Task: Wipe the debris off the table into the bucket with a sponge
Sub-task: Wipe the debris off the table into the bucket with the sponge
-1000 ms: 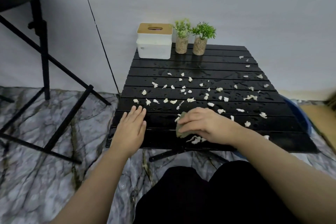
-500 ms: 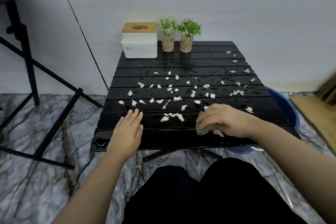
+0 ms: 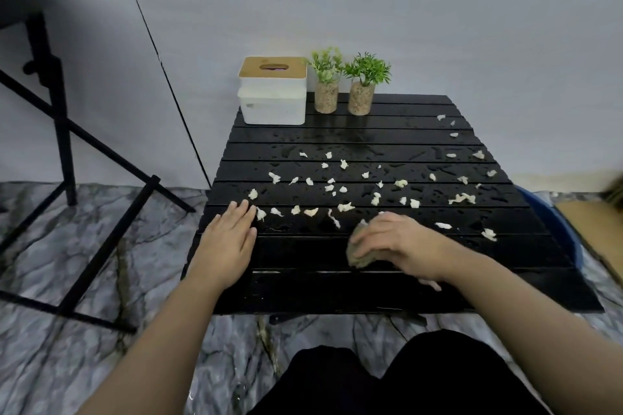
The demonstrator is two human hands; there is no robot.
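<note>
- right hand (image 3: pixel 401 246) curled over the sponge (image 3: pixel 359 254), pressing it on the black table (image 3: pixel 303 290) near its front edge;
- left hand (image 3: pixel 227 242) flat, fingers together;
- debris (image 3: pixel 342 207) scattered mid-table;
- bucket (image 3: pixel 553 229), apparently blue, beside the right edge

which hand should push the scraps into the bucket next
Right. The right hand already grips the sponge on the table, and the blue bucket sits off the table's right edge. The left hand lies flat and empty on the far side from it.
</note>
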